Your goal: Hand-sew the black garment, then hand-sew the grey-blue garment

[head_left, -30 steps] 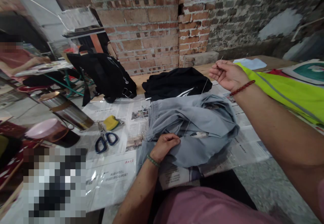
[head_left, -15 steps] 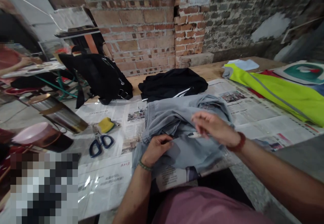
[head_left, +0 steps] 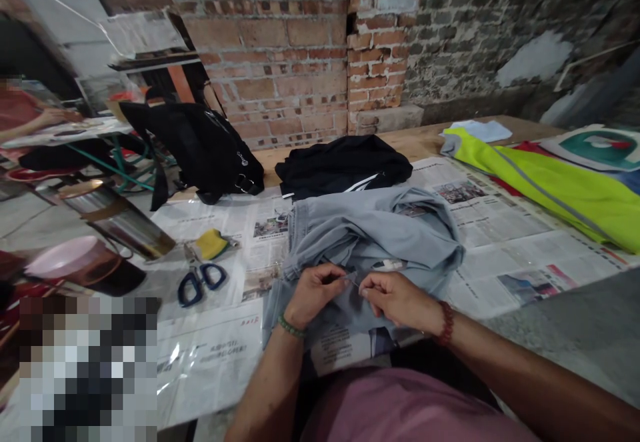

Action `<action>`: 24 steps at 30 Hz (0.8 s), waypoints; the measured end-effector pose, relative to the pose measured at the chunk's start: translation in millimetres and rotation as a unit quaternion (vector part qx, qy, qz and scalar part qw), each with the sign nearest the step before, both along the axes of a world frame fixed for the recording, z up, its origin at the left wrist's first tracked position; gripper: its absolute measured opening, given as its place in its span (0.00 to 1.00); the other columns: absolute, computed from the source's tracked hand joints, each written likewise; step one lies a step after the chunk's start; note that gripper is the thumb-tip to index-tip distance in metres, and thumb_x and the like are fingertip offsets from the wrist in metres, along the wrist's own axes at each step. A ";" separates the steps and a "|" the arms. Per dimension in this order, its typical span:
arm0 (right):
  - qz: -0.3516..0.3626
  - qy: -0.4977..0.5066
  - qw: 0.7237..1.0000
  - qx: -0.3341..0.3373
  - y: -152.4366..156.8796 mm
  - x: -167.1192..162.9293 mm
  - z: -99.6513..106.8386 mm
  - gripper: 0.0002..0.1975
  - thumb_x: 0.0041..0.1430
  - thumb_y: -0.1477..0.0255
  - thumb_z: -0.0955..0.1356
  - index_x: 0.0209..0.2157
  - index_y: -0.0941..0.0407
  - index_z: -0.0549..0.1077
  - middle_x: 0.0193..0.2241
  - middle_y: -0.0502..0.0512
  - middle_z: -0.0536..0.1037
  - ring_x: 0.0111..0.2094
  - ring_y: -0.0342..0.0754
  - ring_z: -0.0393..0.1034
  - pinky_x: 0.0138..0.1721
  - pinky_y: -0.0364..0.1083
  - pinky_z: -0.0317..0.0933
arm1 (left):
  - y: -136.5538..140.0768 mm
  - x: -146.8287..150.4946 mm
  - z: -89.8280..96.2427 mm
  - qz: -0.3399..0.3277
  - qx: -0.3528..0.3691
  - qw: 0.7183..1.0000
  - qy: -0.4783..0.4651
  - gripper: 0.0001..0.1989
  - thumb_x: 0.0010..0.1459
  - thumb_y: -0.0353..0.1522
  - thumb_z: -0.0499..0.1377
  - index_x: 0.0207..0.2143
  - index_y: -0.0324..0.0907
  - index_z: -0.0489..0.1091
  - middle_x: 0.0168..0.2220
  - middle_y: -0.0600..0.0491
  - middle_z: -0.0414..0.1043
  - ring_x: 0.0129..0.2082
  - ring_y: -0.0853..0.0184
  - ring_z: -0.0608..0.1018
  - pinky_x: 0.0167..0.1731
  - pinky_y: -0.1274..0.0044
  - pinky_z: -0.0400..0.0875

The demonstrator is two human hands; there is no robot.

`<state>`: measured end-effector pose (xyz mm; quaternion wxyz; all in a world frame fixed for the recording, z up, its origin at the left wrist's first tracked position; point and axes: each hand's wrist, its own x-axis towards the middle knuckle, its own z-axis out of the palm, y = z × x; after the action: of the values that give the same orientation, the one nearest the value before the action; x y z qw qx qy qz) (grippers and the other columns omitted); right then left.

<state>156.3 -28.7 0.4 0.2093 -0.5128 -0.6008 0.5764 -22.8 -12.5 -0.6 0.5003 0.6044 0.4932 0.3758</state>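
A light grey-blue garment (head_left: pixel 345 212), bunched in folds and with a gathered edge on its left, lies before me. My left hand (head_left: pixel 314 290) has thumb and forefinger pinched on a fold of its cloth. Close by on the right, my right hand (head_left: pixel 395 295) is closed in a pinch on a thin sewing needle (head_left: pixel 355 283), which points toward the left fingertips. Any thread is too fine to make out. A small white label (head_left: pixel 393 265) shows on the cloth just above the right hand.
Newspaper under clear plastic (head_left: pixel 215 349) covers the table. Left are blue-handled scissors (head_left: pixel 200 282), a yellow pincushion-like piece (head_left: pixel 211 245), a steel flask (head_left: pixel 117 219) and a pink-lidded cup (head_left: pixel 87 265). Behind lie black clothing (head_left: pixel 340 165) and a black bag (head_left: pixel 205 152); right, a neon-yellow garment (head_left: pixel 545 182) and an iron (head_left: pixel 595 145).
My right hand has come down and left from above the garment to beside my left hand. The left hand stays pinched on the cloth, nearly in place.
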 end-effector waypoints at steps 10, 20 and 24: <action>-0.038 -0.018 0.999 0.029 1.6 -12.1 7.9 0.06 0.54 0.75 0.59 0.25 0.56 0.64 0.12 0.42 0.64 0.08 0.35 0.50 0.09 0.36 0.42 | -3.1 5.1 2.3 -0.006 0.141 0.985 0.096 0.03 0.46 0.29 0.60 0.22 0.40 0.73 0.21 0.55 0.70 0.23 0.71 0.70 0.25 0.80 0.63; 0.001 -0.127 0.970 0.205 19.5 15.9 23.8 0.11 0.56 0.67 0.59 0.26 0.56 0.69 0.22 0.51 0.74 0.18 0.42 0.66 0.21 0.41 0.57 | -2.2 6.3 -2.9 -0.021 0.200 0.972 0.118 0.07 0.46 0.24 0.57 0.26 0.42 0.74 0.25 0.54 0.72 0.28 0.69 0.73 0.31 0.79 0.66; -0.062 -0.029 0.954 0.291 43.5 22.1 22.8 0.14 0.56 0.71 0.59 0.44 0.54 0.66 0.38 0.53 0.74 0.37 0.45 0.69 0.37 0.44 0.61 | -2.0 6.6 -2.7 -0.032 0.232 0.965 0.116 0.10 0.46 0.23 0.55 0.27 0.42 0.74 0.26 0.54 0.72 0.29 0.69 0.73 0.32 0.78 0.66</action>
<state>178.3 14.8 23.1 0.3677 -0.4824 -0.7151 0.3475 -16.3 -14.5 -3.3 0.2979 0.7589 0.4273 0.3909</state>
